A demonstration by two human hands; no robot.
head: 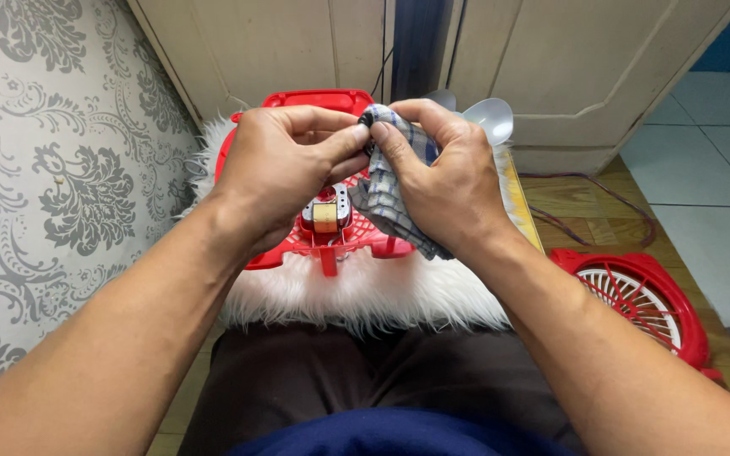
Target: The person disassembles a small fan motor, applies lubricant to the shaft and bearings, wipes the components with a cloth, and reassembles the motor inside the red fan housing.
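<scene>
Two hands: both raised together over the lap, fingertips meeting on one small dark part
Left hand: fingers curled, thumb and forefinger pinched on the small dark part (only a black sliver shows, shape cannot be told)
Right hand: closed around a checked cloth, thumb pressing the cloth against the same dark part
Cloth look: grey-blue and white plaid, crumpled, upper end bunched between the two thumbs, the rest hanging down below the right palm
Cloth place: held in the air above the red fan housing, not lying on it
Fan housing: red plastic, grille-like base, a small motor with a yellowish coil standing in its middle; sits on a white furry cushion
Fan blades: pale grey, peeking out behind the right hand
Red grille: round, ribbed, lying apart on the wooden floor to the right
Backdrop: grey patterned wall on the left, beige cabinet doors ahead
</scene>
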